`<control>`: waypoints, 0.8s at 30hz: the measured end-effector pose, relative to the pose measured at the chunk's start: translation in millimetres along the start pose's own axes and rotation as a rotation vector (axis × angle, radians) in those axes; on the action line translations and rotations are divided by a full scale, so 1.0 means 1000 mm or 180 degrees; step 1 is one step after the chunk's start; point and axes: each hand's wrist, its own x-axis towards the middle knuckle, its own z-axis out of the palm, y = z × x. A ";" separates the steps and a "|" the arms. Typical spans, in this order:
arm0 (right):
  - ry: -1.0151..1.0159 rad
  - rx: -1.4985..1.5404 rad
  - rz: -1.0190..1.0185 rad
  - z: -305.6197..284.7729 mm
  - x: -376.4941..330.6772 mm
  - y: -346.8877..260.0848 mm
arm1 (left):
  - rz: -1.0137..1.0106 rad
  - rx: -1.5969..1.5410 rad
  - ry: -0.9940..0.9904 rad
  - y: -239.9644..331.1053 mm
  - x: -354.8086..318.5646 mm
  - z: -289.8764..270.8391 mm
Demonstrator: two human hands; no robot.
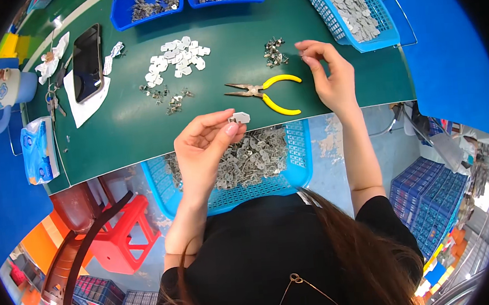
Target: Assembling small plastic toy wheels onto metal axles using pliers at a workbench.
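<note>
My left hand (207, 144) pinches a small flat white plastic piece (241, 117) over the near edge of the green table. A bit of metal shows at its end by the fingertips. My right hand (332, 72) is raised to the right of a small pile of metal parts (275, 52), thumb and forefinger closed together. Whatever sits between those fingers is too small to name. Between my hands lie long-nose pliers (257, 89) with yellow handles, jaws pointing left. Loose white pieces (178, 58) are heaped left of the pliers, with small metal clips (174, 102) scattered nearer to me.
Two blue bins (150, 20) of metal parts stand at the far edge. A blue basket (361, 39) of flat grey pieces is at far right; another basket (299, 160) of finished-looking parts sits below the table edge. A phone (87, 64), tissue pack (39, 150) and mug (2, 96) lie left.
</note>
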 end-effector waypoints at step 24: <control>0.0321 0.0234 -0.1064 0.040 -0.037 -0.070 | 0.0512 0.0077 0.0411 -0.009 0.002 0.028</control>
